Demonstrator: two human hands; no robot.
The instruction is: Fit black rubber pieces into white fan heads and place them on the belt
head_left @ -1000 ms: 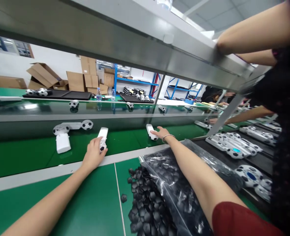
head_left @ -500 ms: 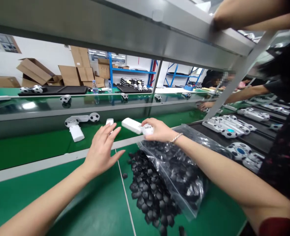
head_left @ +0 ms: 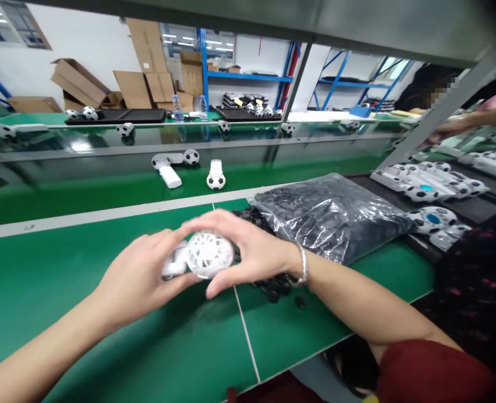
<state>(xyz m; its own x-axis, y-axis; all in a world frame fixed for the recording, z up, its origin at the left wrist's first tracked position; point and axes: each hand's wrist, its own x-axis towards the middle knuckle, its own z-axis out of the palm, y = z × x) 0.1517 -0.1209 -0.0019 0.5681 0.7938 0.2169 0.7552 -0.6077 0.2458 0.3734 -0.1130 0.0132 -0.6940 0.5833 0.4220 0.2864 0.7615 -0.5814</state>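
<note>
Above the green worktop, a white handheld fan (head_left: 210,254) with a round slotted head is between my two hands. My left hand (head_left: 141,274) is closed around its handle end, which is partly hidden and blurred. The fingers and thumb of my right hand (head_left: 248,252) curve round the round head from the right. Behind my right hand lies a pile of small black pieces (head_left: 273,291), largely hidden by the hand. A clear plastic bag (head_left: 332,218) full of such black pieces rests just beyond my right wrist.
Football-patterned fans (head_left: 216,176) lie on the green conveyor (head_left: 117,190) ahead. More patterned parts (head_left: 428,182) sit in black trays at the right, near a co-worker's dark clothing (head_left: 475,291). A metal post (head_left: 424,123) and overhead shelf (head_left: 357,28) frame the station.
My right hand has brought the white fan from over the conveyor edge back toward me, and my left hand, open before, has closed on it. The view has tipped downward.
</note>
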